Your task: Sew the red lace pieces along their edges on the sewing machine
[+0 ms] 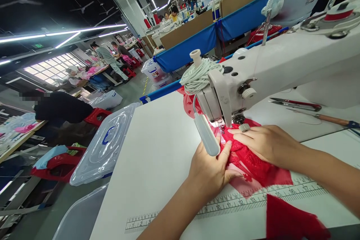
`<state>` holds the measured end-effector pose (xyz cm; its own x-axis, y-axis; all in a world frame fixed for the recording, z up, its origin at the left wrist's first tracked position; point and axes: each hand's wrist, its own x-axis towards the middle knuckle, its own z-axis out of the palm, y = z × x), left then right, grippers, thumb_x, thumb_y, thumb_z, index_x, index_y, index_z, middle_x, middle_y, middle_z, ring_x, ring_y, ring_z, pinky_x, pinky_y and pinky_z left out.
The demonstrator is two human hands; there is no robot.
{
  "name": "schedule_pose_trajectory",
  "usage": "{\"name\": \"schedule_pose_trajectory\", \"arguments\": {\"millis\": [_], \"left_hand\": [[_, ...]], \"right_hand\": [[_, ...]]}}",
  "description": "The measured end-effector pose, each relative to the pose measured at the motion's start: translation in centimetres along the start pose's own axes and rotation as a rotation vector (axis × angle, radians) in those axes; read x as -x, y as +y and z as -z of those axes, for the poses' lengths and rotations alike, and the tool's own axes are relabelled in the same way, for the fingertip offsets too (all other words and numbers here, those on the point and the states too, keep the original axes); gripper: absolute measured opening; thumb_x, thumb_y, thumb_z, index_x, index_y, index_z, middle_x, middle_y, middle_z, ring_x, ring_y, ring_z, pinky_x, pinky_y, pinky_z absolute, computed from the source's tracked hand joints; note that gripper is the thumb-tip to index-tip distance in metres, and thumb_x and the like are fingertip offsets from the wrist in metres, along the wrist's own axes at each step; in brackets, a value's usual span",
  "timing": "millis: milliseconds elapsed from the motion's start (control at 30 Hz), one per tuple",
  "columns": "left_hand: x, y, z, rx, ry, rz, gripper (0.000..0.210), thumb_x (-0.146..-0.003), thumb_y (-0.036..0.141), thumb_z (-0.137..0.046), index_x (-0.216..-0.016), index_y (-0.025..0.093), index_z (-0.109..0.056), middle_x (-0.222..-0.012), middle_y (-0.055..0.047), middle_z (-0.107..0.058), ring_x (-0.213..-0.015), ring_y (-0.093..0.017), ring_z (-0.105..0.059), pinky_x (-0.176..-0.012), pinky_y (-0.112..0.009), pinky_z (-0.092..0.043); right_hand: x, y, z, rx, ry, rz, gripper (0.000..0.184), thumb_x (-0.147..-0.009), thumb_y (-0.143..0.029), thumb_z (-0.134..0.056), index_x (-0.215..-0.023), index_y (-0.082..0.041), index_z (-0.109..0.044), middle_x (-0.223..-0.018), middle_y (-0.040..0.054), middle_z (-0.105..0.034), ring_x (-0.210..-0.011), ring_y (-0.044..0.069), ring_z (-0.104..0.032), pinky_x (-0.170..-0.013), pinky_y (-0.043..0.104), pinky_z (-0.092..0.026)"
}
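A piece of red lace and sheer fabric (253, 165) lies under the needle area of a white sewing machine (281, 63). My left hand (208, 170) rests on the fabric's near left side, thumb spread; a small grey-white lamp (207, 135) hides some of its fingers. Flat on the right part of the fabric lies my right hand (267, 140), its fingers stretched towards the presser foot (221, 129). Neither hand grips the cloth visibly. More red fabric (189, 105) shows behind the machine head.
Thread snips (298, 104) and a wooden-handled tool (326, 118) lie right of the machine. A printed ruler (225, 206) crosses the white table (152, 150); a red fabric piece (292, 219) lies near its front edge. Lidded plastic bins (109, 142) stand left. Other people sit or stand farther off.
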<state>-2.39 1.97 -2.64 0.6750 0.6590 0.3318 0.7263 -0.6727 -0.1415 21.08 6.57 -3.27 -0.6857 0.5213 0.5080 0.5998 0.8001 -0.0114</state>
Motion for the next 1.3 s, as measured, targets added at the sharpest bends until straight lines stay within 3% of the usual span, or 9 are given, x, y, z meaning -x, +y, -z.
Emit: {"name": "schedule_pose_trajectory", "arguments": {"millis": [67, 167, 267, 400, 600, 933, 1300], "left_hand": [[-0.11, -0.06, -0.01, -0.015, 0.008, 0.0, 0.077, -0.098, 0.07, -0.03, -0.137, 0.012, -0.061, -0.136, -0.021, -0.06, -0.113, -0.034, -0.062, -0.091, -0.048, -0.055], [-0.28, -0.02, 0.02, -0.036, 0.009, 0.009, 0.076, -0.098, 0.07, -0.032, -0.137, 0.012, -0.061, -0.137, -0.021, -0.06, -0.114, -0.034, -0.062, -0.091, -0.047, -0.056], [-0.31, 0.14, 0.0, -0.052, 0.021, 0.0, 0.08, -0.097, 0.072, -0.03, -0.136, 0.009, -0.061, -0.135, -0.021, -0.061, -0.114, -0.034, -0.063, -0.091, -0.045, -0.056], [-0.21, 0.4, 0.11, -0.054, 0.034, -0.04, 0.08, -0.101, 0.067, -0.023, -0.135, 0.005, -0.06, -0.132, -0.022, -0.063, -0.116, -0.032, -0.061, -0.094, -0.045, -0.054], [-0.29, 0.48, 0.5, -0.059, 0.034, -0.004, 0.078, -0.101, 0.067, -0.024, -0.133, 0.008, -0.061, -0.117, -0.02, -0.069, -0.103, -0.032, -0.065, -0.087, -0.045, -0.054], [-0.18, 0.48, 0.5, -0.083, 0.0, 0.007, 0.078, -0.099, 0.071, -0.026, -0.134, 0.01, -0.061, -0.119, -0.018, -0.069, -0.105, -0.03, -0.065, -0.087, -0.043, -0.054], [-0.38, 0.21, 0.3, -0.06, 0.04, 0.037, 0.076, -0.099, 0.07, -0.031, -0.133, 0.01, -0.063, -0.123, -0.016, -0.069, -0.108, -0.032, -0.064, -0.094, -0.046, -0.052]], "right_hand": [[-0.07, 0.09, 0.01, 0.018, 0.005, 0.015, 0.028, -0.099, -0.014, -0.039, -0.09, -0.019, -0.065, -0.072, 0.0025, -0.07, -0.055, 0.017, -0.057, -0.046, 0.03, -0.037], [0.06, 0.31, -0.15, 0.04, 0.021, 0.068, 0.031, -0.1, -0.015, -0.037, -0.106, -0.016, -0.067, -0.1, 0.008, -0.077, -0.063, 0.017, -0.062, -0.051, 0.03, -0.045], [0.37, 0.55, -0.34, 0.017, 0.032, 0.142, 0.033, -0.098, -0.011, -0.04, -0.115, -0.016, -0.068, -0.117, 0.007, -0.075, -0.071, 0.016, -0.066, -0.058, 0.03, -0.052], [0.61, 0.63, -0.44, -0.006, 0.047, 0.151, 0.034, -0.093, -0.006, -0.046, -0.113, -0.017, -0.07, -0.116, 0.0059, -0.076, -0.075, 0.017, -0.069, -0.059, 0.029, -0.056], [0.6, 0.51, -0.47, -0.005, 0.039, 0.118, 0.031, -0.094, -0.008, -0.046, -0.109, -0.015, -0.071, -0.114, 0.0058, -0.076, -0.075, 0.017, -0.071, -0.054, 0.029, -0.056], [0.89, 0.44, -0.84, -0.024, 0.036, 0.096, 0.033, -0.093, -0.007, -0.044, -0.109, -0.016, -0.072, -0.112, 0.0072, -0.076, -0.074, 0.018, -0.069, -0.054, 0.031, -0.055], [0.53, 0.56, -0.8, 0.037, -0.001, 0.099, 0.035, -0.093, -0.007, -0.041, -0.11, -0.019, -0.069, -0.113, 0.0053, -0.076, -0.068, 0.015, -0.064, -0.053, 0.029, -0.048]]}}
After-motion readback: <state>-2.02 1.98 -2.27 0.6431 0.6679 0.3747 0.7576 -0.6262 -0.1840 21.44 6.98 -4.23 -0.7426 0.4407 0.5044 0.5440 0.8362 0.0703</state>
